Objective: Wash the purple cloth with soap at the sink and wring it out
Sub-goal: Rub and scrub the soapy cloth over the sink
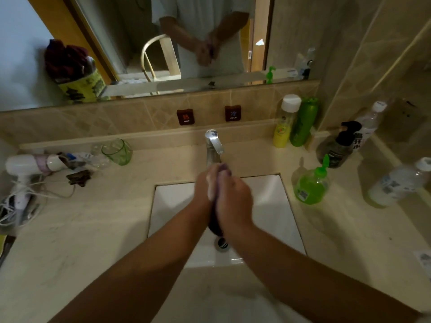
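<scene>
purple cloth (220,226) mostly hidden between hands, bottle labels unreadable

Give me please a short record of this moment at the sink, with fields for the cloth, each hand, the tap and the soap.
cloth: purple cloth pressed between both palms over the sink, lather on it
left hand: left hand presses the cloth
right hand: right hand presses the cloth from the other side
tap: faucet behind the hands; running water cannot be seen
soap: green pump bottle on the counter, right of the sink
</scene>
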